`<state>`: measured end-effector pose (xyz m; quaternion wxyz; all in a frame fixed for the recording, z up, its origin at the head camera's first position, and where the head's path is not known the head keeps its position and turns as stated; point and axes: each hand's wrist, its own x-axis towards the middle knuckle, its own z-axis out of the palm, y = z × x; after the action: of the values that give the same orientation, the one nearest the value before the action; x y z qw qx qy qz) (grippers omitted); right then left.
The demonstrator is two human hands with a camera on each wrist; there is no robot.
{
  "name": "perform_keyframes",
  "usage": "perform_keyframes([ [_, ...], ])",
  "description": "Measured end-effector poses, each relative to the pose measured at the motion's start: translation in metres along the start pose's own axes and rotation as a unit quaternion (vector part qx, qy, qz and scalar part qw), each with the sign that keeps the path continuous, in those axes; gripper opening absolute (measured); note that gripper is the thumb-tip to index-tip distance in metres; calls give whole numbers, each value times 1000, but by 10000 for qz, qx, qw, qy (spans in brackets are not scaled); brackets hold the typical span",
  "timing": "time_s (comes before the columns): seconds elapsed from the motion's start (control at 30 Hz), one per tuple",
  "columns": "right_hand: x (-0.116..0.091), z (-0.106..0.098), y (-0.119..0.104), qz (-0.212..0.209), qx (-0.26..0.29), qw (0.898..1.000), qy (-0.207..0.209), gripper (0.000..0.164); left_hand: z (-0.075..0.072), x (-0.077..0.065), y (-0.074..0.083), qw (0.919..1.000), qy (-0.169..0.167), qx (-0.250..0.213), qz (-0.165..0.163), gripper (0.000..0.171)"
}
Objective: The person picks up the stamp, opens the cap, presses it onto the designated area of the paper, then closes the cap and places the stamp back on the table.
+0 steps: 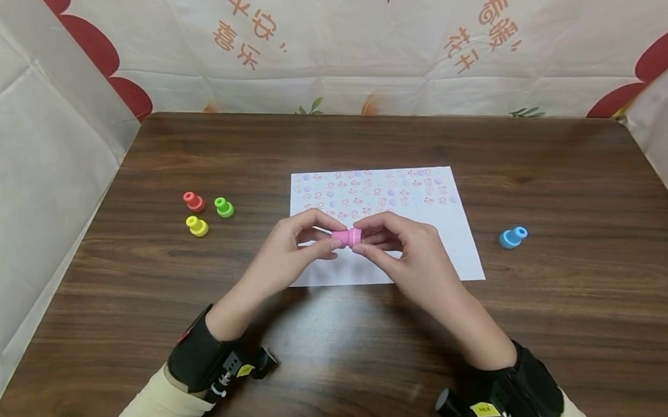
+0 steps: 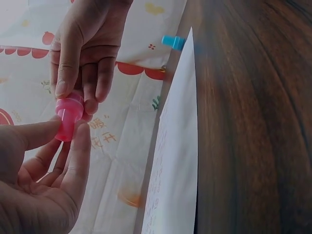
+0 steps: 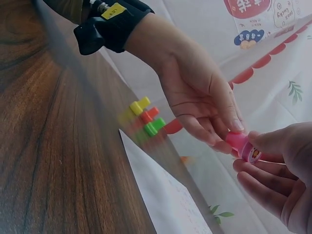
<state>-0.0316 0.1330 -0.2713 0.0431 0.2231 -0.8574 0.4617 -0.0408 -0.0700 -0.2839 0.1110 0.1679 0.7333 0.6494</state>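
A small pink stamp (image 1: 348, 236) is held sideways above the paper, between both hands. My left hand (image 1: 287, 251) pinches its narrower handle end with thumb and fingers. On the wider end is my right hand (image 1: 416, 249), gripping with thumb and fingertips. A small picture shows on the wide end of the pink stamp (image 3: 251, 154) in the right wrist view. Beneath the hands lies a white sheet of paper (image 1: 441, 244), its upper part covered with rows of small red and purple stamped prints.
Left of the paper, a red stamp (image 1: 194, 202), a yellow stamp (image 1: 197, 226) and a green stamp (image 1: 224, 207) stand close together. A blue stamp (image 1: 513, 237) stands to the right. The brown wooden table (image 1: 338, 370) meets a printed white cloth (image 1: 346, 47) at its far edge.
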Motion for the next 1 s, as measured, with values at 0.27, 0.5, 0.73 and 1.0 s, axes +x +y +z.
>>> perform_keyframes([
  [0.27, -5, -18, 5, -59, -170, 9981, 597, 26, -19, -4, 7, 9990, 388, 203, 39, 15],
  [0.5, -12, -34, 13, 164, -500, 9959, 739, 29, -36, -10, 13, 9982, 584, 6, -145, 21],
  [0.73, -16, -36, 18, 165, -599, 9951, 771, 29, -34, -9, 12, 9986, 479, -226, -81, 22],
  [1.0, -23, -44, 23, 203, -690, 9935, 879, 31, -25, 0, 16, 9990, 389, -210, 6, 22],
])
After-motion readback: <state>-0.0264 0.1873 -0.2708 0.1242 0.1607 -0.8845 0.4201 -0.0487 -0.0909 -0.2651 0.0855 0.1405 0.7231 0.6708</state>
